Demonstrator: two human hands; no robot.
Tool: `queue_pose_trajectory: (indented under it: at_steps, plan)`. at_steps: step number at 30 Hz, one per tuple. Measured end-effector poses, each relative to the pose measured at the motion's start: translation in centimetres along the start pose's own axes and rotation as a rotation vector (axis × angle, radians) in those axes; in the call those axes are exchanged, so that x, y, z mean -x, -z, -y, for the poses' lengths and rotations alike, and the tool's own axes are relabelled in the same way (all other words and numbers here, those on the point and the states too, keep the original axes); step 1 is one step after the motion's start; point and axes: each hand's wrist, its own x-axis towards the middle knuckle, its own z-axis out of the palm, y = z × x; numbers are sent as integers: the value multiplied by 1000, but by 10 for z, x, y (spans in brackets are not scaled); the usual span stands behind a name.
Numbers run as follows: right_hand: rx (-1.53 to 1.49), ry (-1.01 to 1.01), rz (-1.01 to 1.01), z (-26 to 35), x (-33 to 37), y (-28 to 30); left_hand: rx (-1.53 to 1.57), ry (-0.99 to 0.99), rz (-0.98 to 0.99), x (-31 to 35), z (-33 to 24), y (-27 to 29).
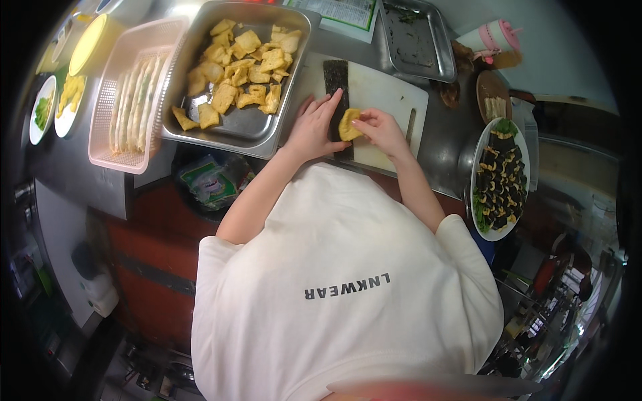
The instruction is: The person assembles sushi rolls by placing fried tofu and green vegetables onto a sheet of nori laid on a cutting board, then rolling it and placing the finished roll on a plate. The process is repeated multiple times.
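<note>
A dark strip of seaweed [336, 77] lies lengthwise on the white cutting board [382, 90] in front of me. My left hand [313, 129] rests at the strip's left edge, fingers stretched out and thumb apart, touching it. Between the thumb and fingers of my right hand [382, 134] is a yellow piece of fried tofu [349, 125], held over the seaweed near its lower part. Just left of the board, a deep steel tray [251, 137] holds many similar yellow pieces [247, 41].
Further left stand a pink basket [100, 127] of long pale rolls and small plates. Behind the board is a shallow steel tray [445, 50] with dark scraps. At right, an oval plate [526, 147] carries dark seaweed-wrapped rolls; a pink-lidded tumbler [488, 35] stands beyond.
</note>
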Motion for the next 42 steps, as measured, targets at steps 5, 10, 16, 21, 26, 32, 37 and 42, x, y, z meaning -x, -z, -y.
queue_pose_trajectory:
  at_steps: [5,10,16,21,26,32,37,42]
  plan:
    - [-15,-94,-30,1,-2,-22,2,-27,-27,0,2,-2]
    - [295,27,-133,0,-3,-27,-32,-18,0,-2,2,-3]
    - [361,208,-245,18,-26,21,-70,-37,-35,2,9,-7]
    - [420,362,-391,35,-117,159,-74,-44,-34,-1,2,-3]
    - [1007,325,-432,48,-201,222,40,-11,-123,1,-2,1]
    - [1164,321,-536,32,-263,230,70,11,-161,2,-5,4]
    - [1170,221,-515,35,-266,221,105,44,-185,5,-2,3]
    - [766,139,-393,48,-240,228,142,27,-196,6,0,-1]
